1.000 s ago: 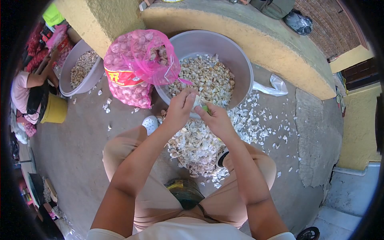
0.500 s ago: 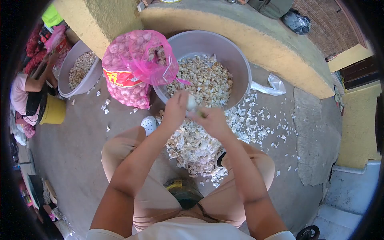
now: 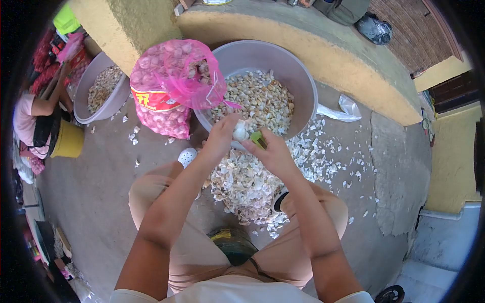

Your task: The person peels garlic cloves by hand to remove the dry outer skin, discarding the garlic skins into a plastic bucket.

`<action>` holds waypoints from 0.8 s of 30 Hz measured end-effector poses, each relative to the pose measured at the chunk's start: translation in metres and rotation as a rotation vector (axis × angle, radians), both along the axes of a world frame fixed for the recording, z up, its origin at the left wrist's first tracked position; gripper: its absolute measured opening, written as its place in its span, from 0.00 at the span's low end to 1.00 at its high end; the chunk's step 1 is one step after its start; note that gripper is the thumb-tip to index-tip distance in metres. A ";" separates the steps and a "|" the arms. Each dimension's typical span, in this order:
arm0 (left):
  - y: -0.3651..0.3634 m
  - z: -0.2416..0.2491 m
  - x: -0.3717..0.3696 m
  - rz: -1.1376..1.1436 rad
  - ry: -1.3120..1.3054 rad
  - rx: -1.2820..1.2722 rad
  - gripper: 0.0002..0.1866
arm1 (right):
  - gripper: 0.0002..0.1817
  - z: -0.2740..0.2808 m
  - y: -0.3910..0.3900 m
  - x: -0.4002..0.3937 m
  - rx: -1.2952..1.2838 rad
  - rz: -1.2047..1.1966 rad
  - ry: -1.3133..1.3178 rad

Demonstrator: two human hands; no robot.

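My left hand (image 3: 223, 136) grips a white garlic bulb (image 3: 240, 131) over the near edge of the large tub. Beside it, my right hand (image 3: 274, 154) is closed around a small green-handled tool (image 3: 258, 140), its working end hidden from me. The thumb of that hand is close to the bulb. Separated garlic cloves (image 3: 260, 98) lie in the grey plastic tub (image 3: 300, 65) beyond my hands. A heap of papery garlic skins (image 3: 242, 187) covers the floor between my feet, below the hands.
A pink mesh sack of garlic bulbs (image 3: 161, 118) stands against the tub's left side. Further left, a person (image 3: 33, 116) sits by a yellow bucket (image 3: 69, 140) and another tub of cloves (image 3: 81, 108). A low curved wall (image 3: 303, 38) runs behind; a plastic bag (image 3: 346, 108) lies right.
My right hand has turned slightly, so the green handle now shows clearly. The bulb in my left hand has shifted slightly, and the hands are less blurred.
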State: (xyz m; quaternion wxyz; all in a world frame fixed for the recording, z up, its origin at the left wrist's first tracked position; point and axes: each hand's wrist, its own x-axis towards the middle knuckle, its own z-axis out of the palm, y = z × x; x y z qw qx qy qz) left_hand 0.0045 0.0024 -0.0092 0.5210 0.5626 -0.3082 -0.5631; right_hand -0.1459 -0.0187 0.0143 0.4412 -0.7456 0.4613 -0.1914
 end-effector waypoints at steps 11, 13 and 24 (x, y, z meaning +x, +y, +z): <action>0.002 -0.003 -0.004 -0.071 -0.129 -0.108 0.16 | 0.20 0.004 -0.001 -0.001 0.052 -0.013 0.059; 0.002 -0.004 -0.004 -0.076 -0.155 -0.133 0.16 | 0.20 0.000 -0.001 -0.002 0.041 -0.012 0.043; 0.001 -0.004 -0.001 -0.077 -0.216 -0.129 0.15 | 0.25 -0.006 -0.002 -0.001 0.019 -0.013 -0.015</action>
